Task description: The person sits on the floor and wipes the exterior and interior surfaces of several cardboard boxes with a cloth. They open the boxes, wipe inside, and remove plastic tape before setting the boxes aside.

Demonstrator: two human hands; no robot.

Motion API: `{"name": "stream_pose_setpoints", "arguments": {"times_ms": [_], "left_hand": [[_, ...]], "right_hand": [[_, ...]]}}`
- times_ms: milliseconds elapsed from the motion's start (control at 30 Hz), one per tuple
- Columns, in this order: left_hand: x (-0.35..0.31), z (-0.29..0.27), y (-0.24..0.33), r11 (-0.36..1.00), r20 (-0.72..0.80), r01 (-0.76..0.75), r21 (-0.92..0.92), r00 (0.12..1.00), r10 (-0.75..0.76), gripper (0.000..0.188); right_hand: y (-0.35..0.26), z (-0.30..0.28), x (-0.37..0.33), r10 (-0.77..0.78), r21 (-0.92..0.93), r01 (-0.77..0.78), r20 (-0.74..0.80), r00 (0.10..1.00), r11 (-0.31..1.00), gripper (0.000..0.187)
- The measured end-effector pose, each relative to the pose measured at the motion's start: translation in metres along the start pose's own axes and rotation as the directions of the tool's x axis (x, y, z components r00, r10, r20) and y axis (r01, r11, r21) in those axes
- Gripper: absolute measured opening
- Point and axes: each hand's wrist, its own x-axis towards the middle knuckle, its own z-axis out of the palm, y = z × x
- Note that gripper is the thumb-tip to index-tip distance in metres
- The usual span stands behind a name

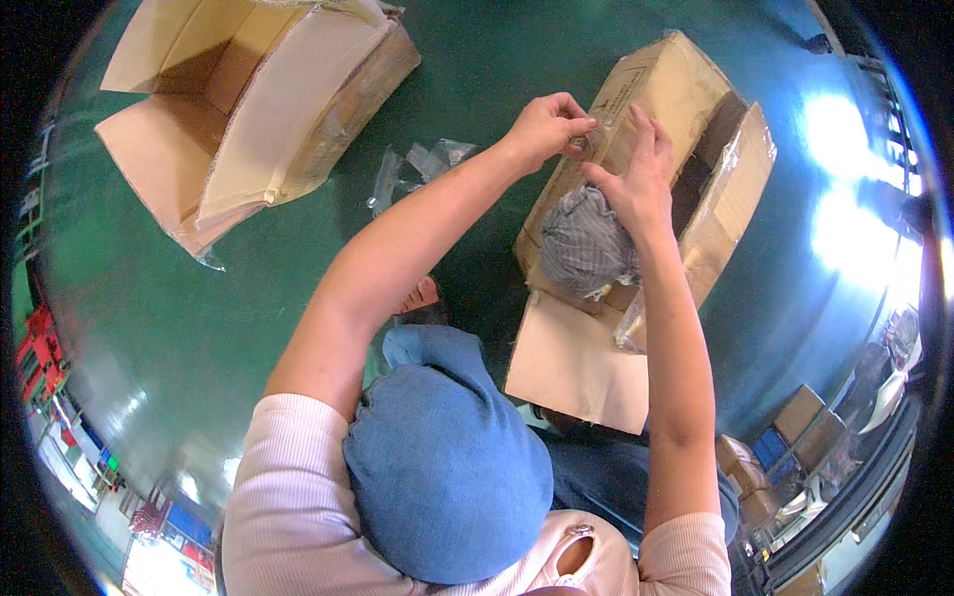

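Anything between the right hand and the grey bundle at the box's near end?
Nothing visible. The right hand overlaps the upper-right edge of the grey bundle; contact can't be told. The open cardboard flap lies nearer the person, off that line.

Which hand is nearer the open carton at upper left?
Left: the left hand is right of that carton; the right hand is farther right, over the other carton.

No text readable. Faint dark printing (621, 85) on upper left panel of open tan cardboard carton (676, 84), right of center; marks too small and blurred to make out.
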Motion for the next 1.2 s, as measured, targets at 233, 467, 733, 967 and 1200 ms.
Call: {"name": "stream_pose_setpoints", "arguments": {"times_ms": [233,467,733,967,1200], "left_hand": [[-0.003,-0.005,-0.024,0.880,-0.184,0.139,-0.453,0.952,-0.245,0.016],[-0.036,-0.127,-0.012,0.888,-0.661,-0.206,-0.412,0.738,-0.135,0.015],[-0.124,-0.131,-0.004,0.924,-0.193,-0.057,0.378,0.971,0.139,0.031],[-0.170,-0.154,-0.012,0.957,-0.364,0.199,0.212,0.925,-0.112,0.062],[-0.161,-0.171,-0.023,0.972,-0.421,0.054,0.230,0.906,0.050,0.040]], "right_hand": [[0.006,-0.002,0.001,0.001,0.015,-0.001,0.031,1.000,1.000,0.091],[0.018,-0.012,0.004,0.037,-0.011,-0.037,0.042,0.998,0.999,0.090],[-0.089,0.033,-0.006,-0.277,0.304,0.191,0.271,0.922,0.933,0.055],[-0.129,0.152,0.016,0.053,0.104,-0.133,0.557,0.829,0.986,0.025],[-0.163,0.154,-0.008,-0.124,0.144,0.066,0.439,0.890,0.987,0.044]]}}
